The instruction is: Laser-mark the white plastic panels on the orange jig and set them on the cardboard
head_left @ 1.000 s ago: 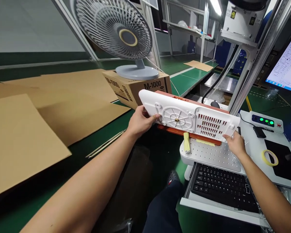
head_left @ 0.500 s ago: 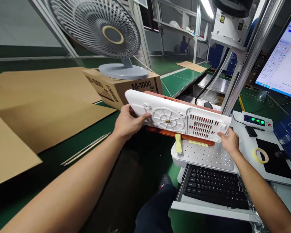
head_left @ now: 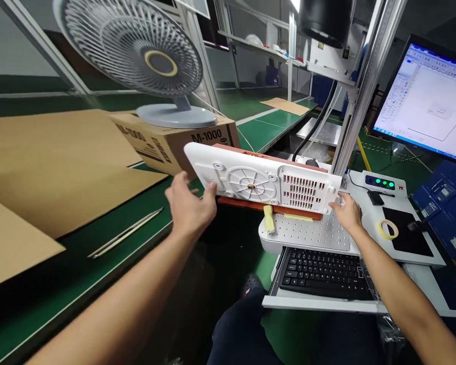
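Note:
A long white plastic panel (head_left: 231, 177) with a round ribbed disc and a slotted grille rests tilted against an orange-red fixture (head_left: 304, 210) above a perforated white plate (head_left: 307, 233). Just off the panel's left end is my left hand (head_left: 192, 203), fingers apart and nothing in it. My right hand (head_left: 347, 210) pinches the panel's right end between thumb and fingers. Yellow tape (head_left: 268, 219) hangs on the plate's left edge, below the fixture.
A fan (head_left: 186, 115) stands on a carton (head_left: 167, 147) at the back left, near large cardboard sheets (head_left: 79, 172). A keyboard (head_left: 323, 274) lies in a pulled-out tray. To the right are a tape roll (head_left: 387, 229), a button box (head_left: 383, 182) and a monitor (head_left: 425, 96).
My left hand has let go of the panel's left end and moved slightly away, opening. My right hand stays at the right end. The view has turned a little to the right.

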Motion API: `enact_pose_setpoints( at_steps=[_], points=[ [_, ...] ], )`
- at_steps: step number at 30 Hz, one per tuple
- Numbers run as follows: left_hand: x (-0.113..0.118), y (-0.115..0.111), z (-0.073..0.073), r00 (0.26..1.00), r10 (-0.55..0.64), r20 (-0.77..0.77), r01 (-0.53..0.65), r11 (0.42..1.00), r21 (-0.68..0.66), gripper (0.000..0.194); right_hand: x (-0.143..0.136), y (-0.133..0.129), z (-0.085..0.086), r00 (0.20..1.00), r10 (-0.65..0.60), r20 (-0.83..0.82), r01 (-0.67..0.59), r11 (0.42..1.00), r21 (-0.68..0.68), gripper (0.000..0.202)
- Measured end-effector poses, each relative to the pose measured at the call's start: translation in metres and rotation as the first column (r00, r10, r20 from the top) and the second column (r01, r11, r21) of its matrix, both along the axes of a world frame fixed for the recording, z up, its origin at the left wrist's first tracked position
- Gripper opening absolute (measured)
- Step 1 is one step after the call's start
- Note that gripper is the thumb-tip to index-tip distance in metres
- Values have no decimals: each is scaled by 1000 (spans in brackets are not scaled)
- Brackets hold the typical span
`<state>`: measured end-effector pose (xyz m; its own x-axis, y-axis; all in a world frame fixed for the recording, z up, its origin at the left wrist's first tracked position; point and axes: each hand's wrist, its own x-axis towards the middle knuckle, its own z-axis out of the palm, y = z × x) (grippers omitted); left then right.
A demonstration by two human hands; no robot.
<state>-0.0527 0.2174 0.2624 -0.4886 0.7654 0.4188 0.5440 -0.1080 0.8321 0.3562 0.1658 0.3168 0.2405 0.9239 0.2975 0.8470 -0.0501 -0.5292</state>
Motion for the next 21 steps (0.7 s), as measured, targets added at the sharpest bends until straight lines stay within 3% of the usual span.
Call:
enact_pose_setpoints(
  at_steps=[2,5,8,10,13,15,18,21],
  points=[
    [31,-49,-12,1000,-21,-18,22,999,34,61,15,-30,11,999,-21,-34,24,998,63,37],
    [90,-129,-43,988,-140,-66,144,988,51,33,43,-82,37,998,-4,-62,22,958,285,27],
    [157,-195,-76,930,-349,-117,359,929,90,19,71,-133,76,999,23,-33,-2,843,538,25],
    [200,-226,-91,869,-474,-144,487,871,69,20,84,-162,103,999,19,26,-32,734,678,24],
    [258,-255,-104,737,-638,-223,649,760,-28,21,97,-194,134,992,-31,122,-82,573,816,21],
    [291,-265,-108,628,-722,-289,727,678,-113,24,101,-213,144,986,-75,147,-87,522,849,18],
    [329,-270,-108,499,-789,-358,763,596,-251,33,97,-240,149,981,-110,159,-82,508,857,16],
    [357,-264,-103,430,-818,-382,760,556,-335,44,85,-262,149,982,-76,171,-106,524,845,15]
  ],
)
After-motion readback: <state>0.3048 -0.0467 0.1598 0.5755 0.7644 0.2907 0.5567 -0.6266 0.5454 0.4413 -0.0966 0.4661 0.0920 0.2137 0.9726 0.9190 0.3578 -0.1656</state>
